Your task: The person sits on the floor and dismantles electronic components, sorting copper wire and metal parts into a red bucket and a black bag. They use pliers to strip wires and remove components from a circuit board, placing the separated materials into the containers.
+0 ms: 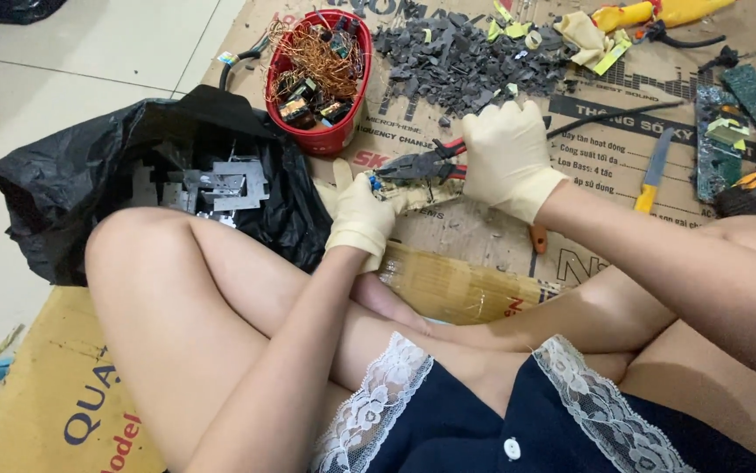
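Cream gloves on left hand (362, 215) & right hand (508, 156), navy lace-trimmed shorts.

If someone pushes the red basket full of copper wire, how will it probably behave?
The red basket looks wide and low, so it would probably slide on the cardboard, not tip. The copper wire is piled loosely above the rim, so strands may spill.

- The right hand (508, 158), in a cream rubber glove, grips red-handled black pliers (426, 165).
- The gloved left hand (362, 217) pinches a small electronic part (378, 186) at the plier tips.
- A red plastic basket of tangled copper wire (321, 74) sits beside a heap of dark grey fragments (457, 57) on flattened brown cardboard (483, 236).
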